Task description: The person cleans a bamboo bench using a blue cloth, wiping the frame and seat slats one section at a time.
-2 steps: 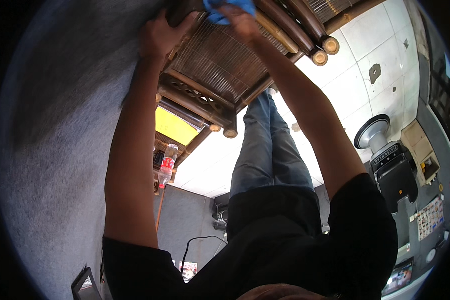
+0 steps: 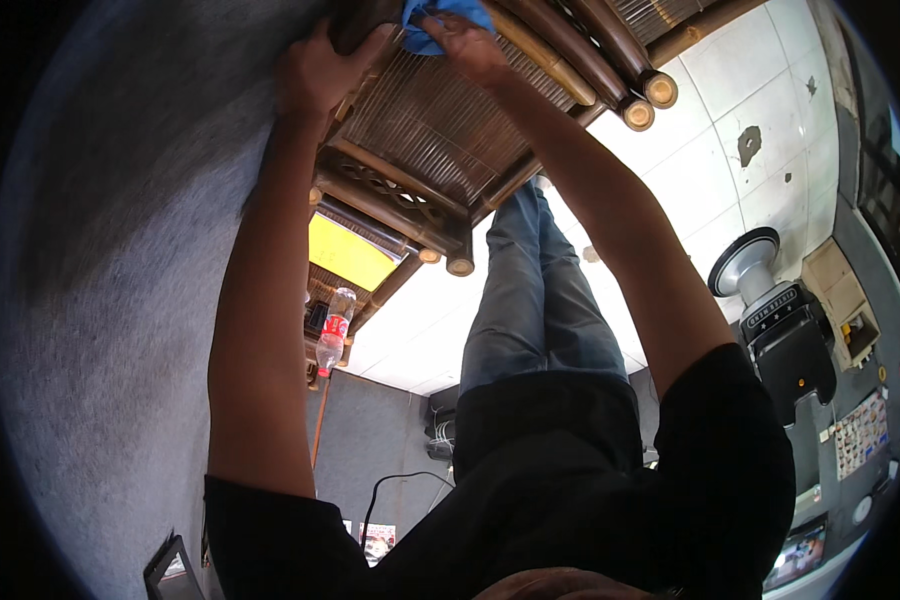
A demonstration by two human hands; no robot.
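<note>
My right hand [image 2: 467, 45] is closed on a bunched blue cloth [image 2: 425, 38], pressed against the upper part of a brown bamboo bench [image 2: 420, 115] with a slatted surface. At the bench's top left, my left hand [image 2: 322, 72] grips a dark bamboo rail [image 2: 363, 22], thumb on one side. Its fingertips are partly hidden at the dark upper edge of the view. Between my two forearms lies the slatted panel, framed by thick bamboo poles.
A grey wall [image 2: 120, 270] rises close on the left. Beyond the bench's end are a yellow sheet [image 2: 352, 250] and a plastic bottle [image 2: 335, 330] with a red label. White floor tiles [image 2: 705, 130] and a black barber chair [image 2: 790, 345] are at the right.
My right hand and the blue cloth have shifted a little left along the bench. My left hand keeps its place on the rail.
</note>
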